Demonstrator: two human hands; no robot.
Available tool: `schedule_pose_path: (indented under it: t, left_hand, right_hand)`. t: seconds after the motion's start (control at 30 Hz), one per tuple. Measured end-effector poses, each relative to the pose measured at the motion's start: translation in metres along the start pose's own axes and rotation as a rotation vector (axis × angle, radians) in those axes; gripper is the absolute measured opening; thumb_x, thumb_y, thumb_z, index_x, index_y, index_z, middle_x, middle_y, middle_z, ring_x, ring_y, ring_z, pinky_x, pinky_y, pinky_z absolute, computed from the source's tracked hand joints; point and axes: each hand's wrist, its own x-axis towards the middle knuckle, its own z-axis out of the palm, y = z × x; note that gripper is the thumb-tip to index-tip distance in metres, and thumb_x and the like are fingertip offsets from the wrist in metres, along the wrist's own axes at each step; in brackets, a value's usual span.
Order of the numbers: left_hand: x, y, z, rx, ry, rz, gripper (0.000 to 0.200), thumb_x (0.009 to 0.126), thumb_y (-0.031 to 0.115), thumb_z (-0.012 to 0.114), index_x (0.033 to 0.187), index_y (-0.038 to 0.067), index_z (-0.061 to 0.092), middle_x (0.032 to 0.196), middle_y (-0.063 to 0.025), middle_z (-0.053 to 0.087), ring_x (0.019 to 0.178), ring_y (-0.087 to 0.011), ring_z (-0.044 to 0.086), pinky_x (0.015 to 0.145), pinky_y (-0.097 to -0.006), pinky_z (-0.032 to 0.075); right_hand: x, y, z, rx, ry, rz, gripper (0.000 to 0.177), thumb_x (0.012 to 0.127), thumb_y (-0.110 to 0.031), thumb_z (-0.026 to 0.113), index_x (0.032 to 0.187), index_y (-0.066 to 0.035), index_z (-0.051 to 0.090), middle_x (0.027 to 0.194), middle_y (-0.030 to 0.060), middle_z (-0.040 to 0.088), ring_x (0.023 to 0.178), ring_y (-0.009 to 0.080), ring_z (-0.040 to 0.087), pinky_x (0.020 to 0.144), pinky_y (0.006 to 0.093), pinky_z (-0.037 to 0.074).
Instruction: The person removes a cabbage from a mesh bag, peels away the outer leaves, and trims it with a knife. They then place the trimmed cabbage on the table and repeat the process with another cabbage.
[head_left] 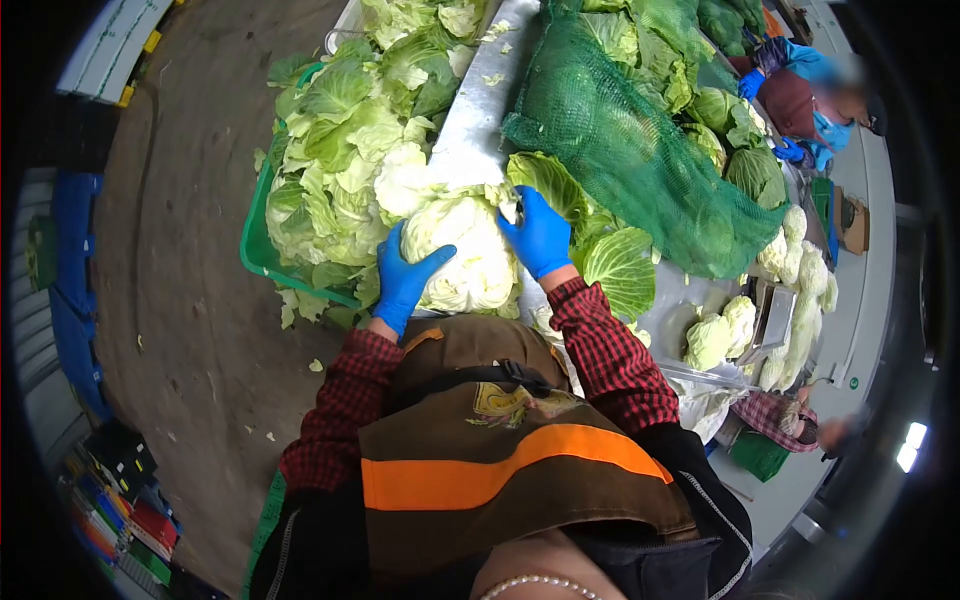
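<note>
A pale, stripped cabbage [462, 252] sits at the table edge right in front of me. My left hand [408, 278], in a blue glove, grips its left side, thumb laid across the top. On the other side, my right hand [540, 235], also blue-gloved, is closed at the cabbage's upper right. Something small and dark shows at its fingertips, too hidden to name. Loose green outer leaves [620, 272] lie just right of that hand.
To the left, a green crate [256, 235] is heaped with cabbage leaves [335, 150]. A green net sack [640, 150] covers part of the metal table [480, 105]. Peeled cabbages [708, 340] sit to the right. Two other people [800, 95] are along the right side.
</note>
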Motion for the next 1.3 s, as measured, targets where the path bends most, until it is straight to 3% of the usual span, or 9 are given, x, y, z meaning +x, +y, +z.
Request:
schedule_pose_path:
  t: [0.17, 0.37, 0.53, 0.67, 0.73, 0.83, 1.0, 1.07, 1.3]
  left_hand:
    - [-0.005, -0.02, -0.001, -0.13, 0.001, 0.118, 0.09, 0.067, 0.034, 0.09, 0.137, -0.001, 0.047, 0.127, -0.0202, 0.049, 0.12, -0.0312, 0.05, 0.104, -0.0421, 0.041]
    - [0.002, -0.028, -0.002, -0.219, 0.016, 0.125, 0.085, 0.07, 0.029, 0.089, 0.137, -0.001, 0.046, 0.129, -0.0175, 0.049, 0.121, -0.0297, 0.049, 0.104, -0.0399, 0.04]
    - [-0.021, 0.008, -0.006, -0.662, 0.156, -0.072, 0.078, 0.074, 0.031, 0.085, 0.133, -0.005, 0.048, 0.122, -0.0177, 0.057, 0.117, -0.0295, 0.051, 0.101, -0.0404, 0.043]
    - [-0.009, -0.009, -0.019, 0.035, 0.11, -0.113, 0.069, 0.082, 0.026, 0.08, 0.133, -0.006, 0.047, 0.123, -0.0182, 0.058, 0.116, -0.0294, 0.055, 0.1, -0.0392, 0.044]
    - [-0.017, 0.025, -0.022, 0.351, 0.537, 0.16, 0.073, 0.079, 0.028, 0.082, 0.133, -0.007, 0.047, 0.124, -0.0198, 0.058, 0.118, -0.0309, 0.055, 0.101, -0.0406, 0.044]
    - [0.025, 0.051, -0.038, -0.153, 0.085, 0.247, 0.095, 0.066, 0.039, 0.091, 0.136, -0.006, 0.046, 0.136, -0.0225, 0.046, 0.128, -0.0332, 0.046, 0.105, -0.0427, 0.041]
    - [0.072, 0.034, -0.031, 0.12, -0.126, 0.192, 0.107, 0.059, 0.046, 0.093, 0.137, -0.008, 0.044, 0.133, -0.0229, 0.047, 0.129, -0.0334, 0.045, 0.107, -0.0406, 0.04]
    - [0.056, 0.042, -0.015, 0.144, -0.011, 0.152, 0.111, 0.057, 0.048, 0.093, 0.137, -0.01, 0.043, 0.134, -0.0241, 0.045, 0.13, -0.0338, 0.044, 0.107, -0.0413, 0.04]
    - [-0.004, 0.032, 0.034, -0.408, 0.135, -0.292, 0.117, 0.053, 0.04, 0.096, 0.14, -0.011, 0.037, 0.135, -0.0246, 0.047, 0.127, -0.0336, 0.046, 0.106, -0.0419, 0.04]
  right_hand:
    - [0.014, 0.073, 0.035, 0.253, 0.007, 0.397, 0.051, 0.086, -0.041, 0.067, 0.122, -0.006, 0.061, 0.106, 0.0218, 0.069, 0.099, 0.0402, 0.065, 0.084, 0.0457, 0.052]
    - [0.027, 0.079, 0.062, 0.199, 0.014, 0.329, 0.05, 0.087, -0.043, 0.065, 0.125, -0.01, 0.061, 0.104, 0.022, 0.069, 0.098, 0.0392, 0.067, 0.084, 0.046, 0.052]
    - [0.079, -0.024, 0.019, 0.16, -0.151, -0.187, 0.037, 0.085, -0.033, 0.071, 0.116, -0.016, 0.065, 0.102, 0.0181, 0.069, 0.091, 0.0351, 0.067, 0.079, 0.0427, 0.053]
    - [0.116, -0.036, 0.004, 0.52, -0.005, 0.042, 0.041, 0.084, -0.034, 0.074, 0.114, -0.008, 0.065, 0.101, 0.0176, 0.069, 0.091, 0.0322, 0.068, 0.08, 0.0379, 0.053]
    - [0.106, -0.024, -0.002, 0.508, -0.03, 0.068, 0.041, 0.086, -0.034, 0.073, 0.115, -0.007, 0.064, 0.098, 0.0155, 0.069, 0.087, 0.0263, 0.067, 0.077, 0.0359, 0.052]
    - [0.061, 0.01, -0.002, 0.426, -0.049, 0.135, 0.039, 0.09, -0.033, 0.07, 0.114, -0.003, 0.061, 0.089, 0.0105, 0.068, 0.076, 0.0142, 0.063, 0.07, 0.0316, 0.051]
    - [-0.036, 0.024, -0.01, 0.597, -0.118, 0.312, 0.028, 0.1, -0.028, 0.055, 0.111, -0.003, 0.06, 0.079, 0.0083, 0.065, 0.061, 0.0119, 0.059, 0.058, 0.0299, 0.048]
    - [-0.06, 0.016, -0.02, 0.463, -0.109, 0.181, 0.024, 0.099, -0.027, 0.055, 0.104, -0.004, 0.059, 0.08, 0.0191, 0.067, 0.07, 0.0335, 0.067, 0.062, 0.0397, 0.05]
    - [-0.094, 0.014, -0.017, 0.402, -0.078, 0.298, 0.024, 0.099, -0.029, 0.055, 0.103, -0.006, 0.061, 0.079, 0.0204, 0.066, 0.07, 0.0376, 0.065, 0.06, 0.0439, 0.048]
